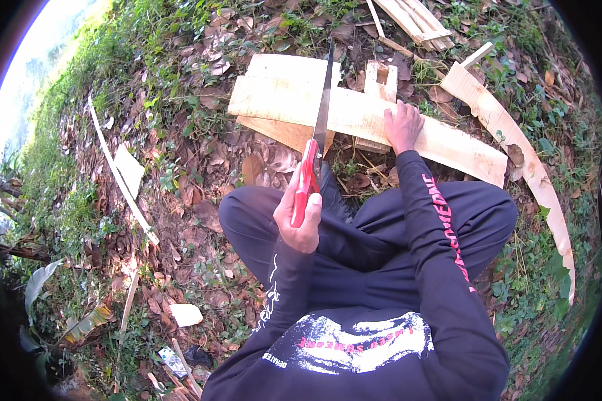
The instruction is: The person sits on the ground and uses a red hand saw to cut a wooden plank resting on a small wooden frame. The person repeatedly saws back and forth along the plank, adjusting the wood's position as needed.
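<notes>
My left hand (299, 217) is wrapped round the red handle of a handsaw (322, 120). The saw's dark blade points away from me and crosses a long pale wooden plank (361, 113). Whether the teeth are biting into the wood cannot be made out. To the right of the blade, my right hand (403, 127) bears down on the plank, its fingers at the far edge. Under the plank lie more pale boards and a small wooden block (381, 75) with a square opening, partly covered by it.
My crossed legs (368, 234) are just this side of the plank. A long curved wood strip (528, 167) lies at the right, and a stack of slats (415, 23) at the far side. Thin strips (124, 174) and scraps are scattered on the leafy ground at the left.
</notes>
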A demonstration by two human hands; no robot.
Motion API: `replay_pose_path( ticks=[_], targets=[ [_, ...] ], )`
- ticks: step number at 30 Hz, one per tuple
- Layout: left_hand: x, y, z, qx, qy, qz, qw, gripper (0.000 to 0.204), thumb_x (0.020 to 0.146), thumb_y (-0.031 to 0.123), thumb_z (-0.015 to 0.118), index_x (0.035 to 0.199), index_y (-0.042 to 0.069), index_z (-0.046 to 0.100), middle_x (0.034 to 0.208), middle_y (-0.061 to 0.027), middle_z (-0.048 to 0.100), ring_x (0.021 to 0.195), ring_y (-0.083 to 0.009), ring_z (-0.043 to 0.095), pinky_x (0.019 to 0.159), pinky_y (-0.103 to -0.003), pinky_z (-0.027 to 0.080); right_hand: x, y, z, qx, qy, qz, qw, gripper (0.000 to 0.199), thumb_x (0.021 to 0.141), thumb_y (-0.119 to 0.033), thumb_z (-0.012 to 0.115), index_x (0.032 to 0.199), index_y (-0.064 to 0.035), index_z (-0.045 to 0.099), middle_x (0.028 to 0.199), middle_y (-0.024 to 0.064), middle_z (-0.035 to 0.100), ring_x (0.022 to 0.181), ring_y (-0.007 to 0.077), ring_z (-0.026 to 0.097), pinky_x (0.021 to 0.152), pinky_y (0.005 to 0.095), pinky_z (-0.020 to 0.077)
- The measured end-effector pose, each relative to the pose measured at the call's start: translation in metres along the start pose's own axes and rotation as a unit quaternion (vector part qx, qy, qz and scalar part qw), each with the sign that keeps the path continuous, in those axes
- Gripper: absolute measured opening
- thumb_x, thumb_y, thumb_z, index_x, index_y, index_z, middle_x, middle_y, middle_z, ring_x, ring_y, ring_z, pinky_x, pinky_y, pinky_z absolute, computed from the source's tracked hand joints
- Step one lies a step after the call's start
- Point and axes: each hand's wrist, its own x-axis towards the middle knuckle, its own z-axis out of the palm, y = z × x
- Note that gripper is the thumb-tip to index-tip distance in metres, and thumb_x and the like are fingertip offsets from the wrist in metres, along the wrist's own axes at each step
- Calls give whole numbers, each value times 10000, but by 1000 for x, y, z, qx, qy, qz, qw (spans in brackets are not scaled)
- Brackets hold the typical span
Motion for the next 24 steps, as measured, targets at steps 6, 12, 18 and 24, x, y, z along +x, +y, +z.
replay_pose_path(
  ticks=[6,12,18,24],
  targets=[
    [-6,13,5,22,5,-74,997,538,942,33,551,1453,-107,457,1213,-118,549,1072,-143,461,917,-275,327,-13,-26,-2,-33,3,28,999,553,950,-452,481,1338,-65,553,1342,149,525,1354,328,400,1185,566,205],
    [-4,8,15,23,7,-98,995,529,948,13,565,1448,-121,454,1435,-199,560,1328,-210,516,1130,-318,359,-9,-24,0,-36,1,51,998,561,941,-469,469,1333,-81,569,1347,132,522,1367,305,390,1197,541,186],
    [-7,14,16,56,-1,-113,992,525,947,3,557,1451,-108,462,1414,-189,582,1290,-193,543,1104,-301,382,-8,-28,-1,-15,-7,66,998,601,923,-470,476,1364,-75,578,1377,167,544,1379,324,399,1221,542,164],
    [-17,21,17,126,-33,-96,987,507,945,-1,563,1442,-79,491,1351,-174,633,1179,-163,602,1028,-284,438,-7,-17,10,-54,58,50,996,551,935,-472,464,1310,-88,589,1299,133,544,1351,298,406,1196,544,189]
  ],
)
